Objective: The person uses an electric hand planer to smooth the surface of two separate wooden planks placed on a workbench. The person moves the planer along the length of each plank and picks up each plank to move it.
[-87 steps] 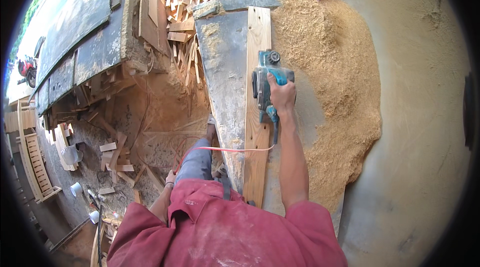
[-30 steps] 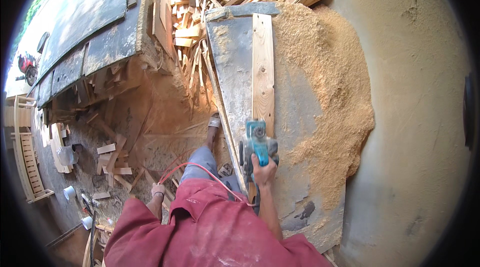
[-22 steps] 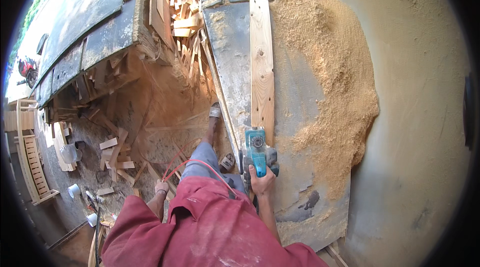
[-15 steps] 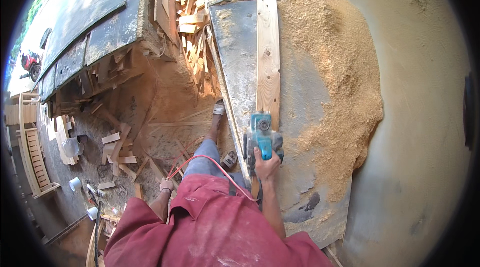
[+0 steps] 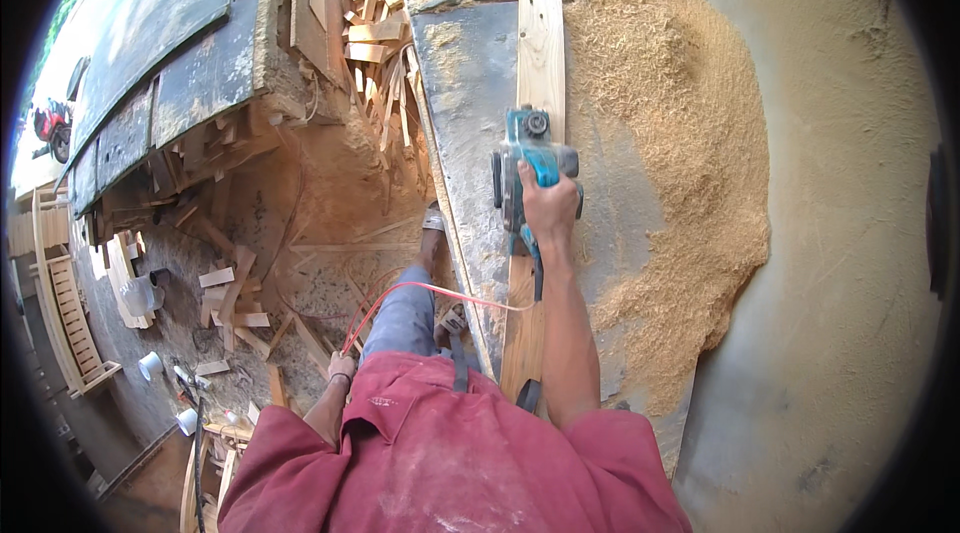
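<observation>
My right hand (image 5: pixel 551 205) grips the blue handle of an electric planer (image 5: pixel 535 155), which rests on a long wooden board (image 5: pixel 541 53). The board lies lengthwise on a grey worktable (image 5: pixel 470 93), showing beyond the planer and again behind it. Down at my left side, my left hand (image 5: pixel 342 365) is closed around a red power cord (image 5: pixel 385 295). That cord arcs across in front of me toward the back of the planer.
A large heap of wood shavings (image 5: pixel 690 153) covers the table's right side, beside a plain wall (image 5: pixel 840 233). Offcuts (image 5: pixel 375 33) pile up past the table's far left corner. More scraps (image 5: pixel 235 298) litter the floor at left, below a dark-topped bench (image 5: pixel 190 53).
The planer has slid forward, away from me, along the board with my right hand on it, and my right arm has stretched out. My left hand still holds the cord.
</observation>
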`<state>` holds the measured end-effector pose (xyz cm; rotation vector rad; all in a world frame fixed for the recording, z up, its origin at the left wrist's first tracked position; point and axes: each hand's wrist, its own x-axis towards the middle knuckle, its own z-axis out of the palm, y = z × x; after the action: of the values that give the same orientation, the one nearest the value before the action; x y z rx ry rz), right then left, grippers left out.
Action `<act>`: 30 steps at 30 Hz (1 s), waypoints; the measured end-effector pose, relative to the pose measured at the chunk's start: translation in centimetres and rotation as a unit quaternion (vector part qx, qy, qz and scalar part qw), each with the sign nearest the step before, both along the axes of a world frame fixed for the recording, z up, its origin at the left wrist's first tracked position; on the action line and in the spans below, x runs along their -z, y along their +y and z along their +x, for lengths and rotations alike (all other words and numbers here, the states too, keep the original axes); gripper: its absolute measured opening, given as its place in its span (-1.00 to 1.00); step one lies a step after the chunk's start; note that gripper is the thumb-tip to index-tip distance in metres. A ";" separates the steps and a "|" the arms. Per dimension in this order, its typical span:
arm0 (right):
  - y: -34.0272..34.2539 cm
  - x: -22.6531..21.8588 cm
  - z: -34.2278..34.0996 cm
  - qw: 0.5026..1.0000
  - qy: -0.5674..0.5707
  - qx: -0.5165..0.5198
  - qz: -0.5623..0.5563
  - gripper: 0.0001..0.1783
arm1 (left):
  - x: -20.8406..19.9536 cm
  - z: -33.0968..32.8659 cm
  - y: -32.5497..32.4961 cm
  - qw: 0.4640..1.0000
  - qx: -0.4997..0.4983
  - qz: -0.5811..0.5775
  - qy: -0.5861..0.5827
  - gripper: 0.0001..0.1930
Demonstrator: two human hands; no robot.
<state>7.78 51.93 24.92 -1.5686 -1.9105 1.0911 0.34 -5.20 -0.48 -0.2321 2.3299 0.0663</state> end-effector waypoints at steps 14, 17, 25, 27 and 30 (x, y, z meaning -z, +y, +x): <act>17.8 -0.2 -13.7 0.998 -0.044 0.014 0.040 -0.44 | -0.1 -5.2 7.1 0.999 -0.018 0.028 0.011 -0.54; 20.1 -0.4 -16.2 0.997 -0.047 0.008 0.053 -0.42 | 0.7 -5.4 7.7 0.998 -0.045 0.040 -0.001 -0.59; 25.0 0.5 -20.1 0.997 -0.042 0.010 0.064 -0.39 | 1.6 -8.7 12.1 0.997 -0.003 0.077 -0.018 -0.63; 25.8 0.1 -20.9 0.997 -0.034 0.002 0.068 -0.37 | 1.0 -9.7 13.7 0.996 -0.005 0.085 -0.014 -0.62; 28.0 0.8 -22.1 0.996 -0.036 -0.002 0.081 -0.36 | 0.3 -11.0 15.9 0.995 -0.007 0.100 -0.015 -0.62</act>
<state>-14.37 79.89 24.10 -1.5338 -1.9966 0.8674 -10.64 10.67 -0.81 -0.1471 2.2732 0.2995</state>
